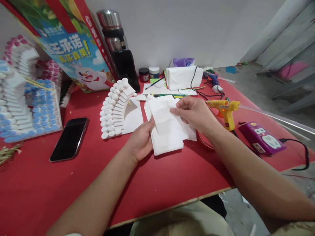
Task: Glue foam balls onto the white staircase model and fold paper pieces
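Note:
A stack of white paper sheets (168, 139) is held up just over the red table, its layers slightly fanned. My left hand (144, 139) grips the stack by its left edge, thumb on top and fingers underneath. At the upper right of the stack my right hand (190, 109) pinches the top sheet between thumb and fingers. Left of the stack stands a curved white stepped craft piece (114, 111), edged with rounded white tips, on a white sheet (134, 118). More flat white paper shows partly hidden behind the hands.
A yellow hot glue gun (225, 109) and a purple power socket (262, 137) with a cord lie right. A phone (69, 139) and blue-and-white craft pieces (44, 111) are left. Behind stand a colourful bag (73, 49), a steel flask (109, 21) and small jars (154, 72).

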The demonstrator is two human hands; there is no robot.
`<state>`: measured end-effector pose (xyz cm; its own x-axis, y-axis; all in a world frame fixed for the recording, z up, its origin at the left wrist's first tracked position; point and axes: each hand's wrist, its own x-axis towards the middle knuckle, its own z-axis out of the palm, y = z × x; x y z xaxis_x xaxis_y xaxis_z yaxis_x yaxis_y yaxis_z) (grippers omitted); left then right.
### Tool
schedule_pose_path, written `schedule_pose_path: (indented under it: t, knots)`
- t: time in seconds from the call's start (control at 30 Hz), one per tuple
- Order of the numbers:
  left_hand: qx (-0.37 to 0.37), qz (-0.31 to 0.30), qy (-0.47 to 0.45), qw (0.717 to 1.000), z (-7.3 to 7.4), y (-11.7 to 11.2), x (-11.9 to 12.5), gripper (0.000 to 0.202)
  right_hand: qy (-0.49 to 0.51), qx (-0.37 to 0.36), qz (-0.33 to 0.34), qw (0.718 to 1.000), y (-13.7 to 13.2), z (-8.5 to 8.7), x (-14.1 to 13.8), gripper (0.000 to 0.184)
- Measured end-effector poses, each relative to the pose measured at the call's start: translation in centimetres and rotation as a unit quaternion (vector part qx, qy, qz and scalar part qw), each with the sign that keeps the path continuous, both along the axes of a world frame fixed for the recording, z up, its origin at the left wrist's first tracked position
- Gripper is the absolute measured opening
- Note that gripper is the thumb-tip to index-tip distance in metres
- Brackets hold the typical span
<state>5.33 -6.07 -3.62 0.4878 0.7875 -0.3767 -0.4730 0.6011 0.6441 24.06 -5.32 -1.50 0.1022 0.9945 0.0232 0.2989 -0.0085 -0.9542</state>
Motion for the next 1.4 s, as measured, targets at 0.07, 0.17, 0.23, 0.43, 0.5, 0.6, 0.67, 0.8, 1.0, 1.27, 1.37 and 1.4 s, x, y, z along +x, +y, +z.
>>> schedule_pose_path:
  t: [0.07,0.17,0.23,0.43,0.5,0.6,0.67,0.8,1.0,1.27,1.37,1.4]
  knots:
    - [-0.024,0.001,-0.009,1.0,0.3,0.0,0.1,0.044,0.032,-0.024,0.003,0.999,0.0,-0.4,-0.1,0.024]
    - [-0.053,-0.003,-0.015,0.998,0.7,0.1,0.1,0.048,0.054,-0.048,0.028,0.997,0.1,-1.1,-0.2,0.027]
    - [-0.058,-0.005,-0.018,0.998,0.7,0.2,0.1,0.051,0.05,-0.05,0.036,0.997,0.1,-1.3,-0.2,0.029]
    - [-0.067,0.002,-0.009,0.998,0.3,0.5,-0.2,0.057,0.033,-0.048,0.041,0.997,0.1,-0.9,-0.1,0.026]
    - [-0.064,0.001,-0.012,0.998,0.1,0.5,-0.3,0.057,0.024,-0.049,0.045,0.997,0.1,-1.0,-0.1,0.025]
    - [-0.06,0.005,-0.017,0.998,0.0,0.4,-0.3,0.059,0.007,-0.045,0.046,0.998,0.1,-1.2,-0.2,0.025]
    - [-0.058,0.003,-0.02,0.998,0.0,0.4,-0.3,0.059,-0.006,-0.045,0.045,0.998,0.1,-1.3,-0.3,0.024]
    - [-0.046,-0.005,-0.019,0.999,0.0,0.5,-0.3,0.061,-0.015,-0.046,0.049,0.998,0.1,-1.3,-0.3,0.024]
    - [-0.006,-0.023,-0.017,1.0,-0.3,0.2,-0.4,0.042,-0.001,-0.067,0.058,0.996,-0.1,-1.0,-0.6,0.027]
    - [0.006,0.071,0.023,0.997,1.0,1.1,-1.7,0.056,-0.078,0.05,-0.071,0.993,1.7,-0.3,3.7,0.017]
    - [0.021,0.11,0.025,0.993,1.3,1.7,-2.2,0.055,-0.149,0.066,-0.058,0.985,2.2,-0.8,5.1,0.007]
    - [0.023,0.116,0.024,0.993,1.3,1.8,-2.3,0.055,-0.17,0.059,-0.036,0.983,2.3,-1.0,5.2,0.006]
